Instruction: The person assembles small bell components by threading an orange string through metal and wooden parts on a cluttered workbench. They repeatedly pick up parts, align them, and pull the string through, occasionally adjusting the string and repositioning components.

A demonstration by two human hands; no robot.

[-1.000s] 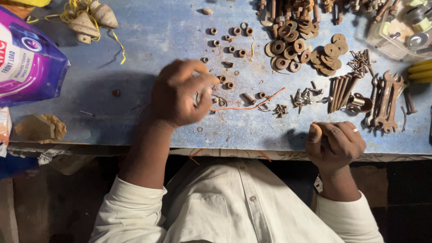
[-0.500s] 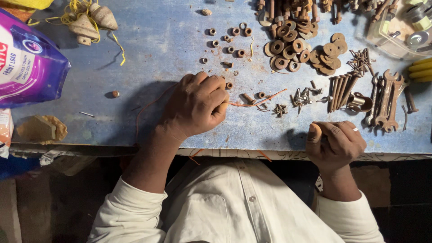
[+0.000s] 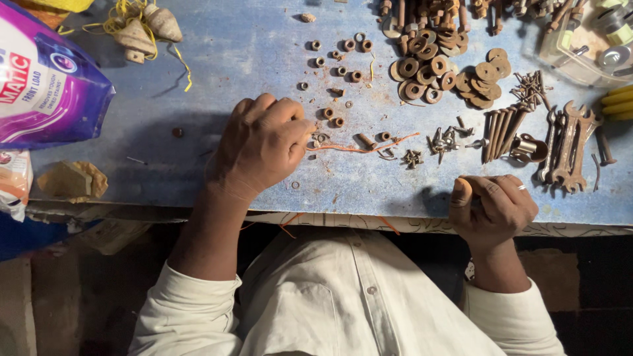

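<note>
Rusty small nuts [image 3: 333,118] lie just beyond the left hand [image 3: 264,145], whose curled fingers pinch something hidden; pick single pieces, I'd judge. Right hand [image 3: 494,207] rests clenched at the desk [image 3: 231,59] edge.

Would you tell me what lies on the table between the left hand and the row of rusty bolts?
In the head view, between the left hand and the rusty bolts lie a thin orange wire, one short bolt and small screws.
</note>
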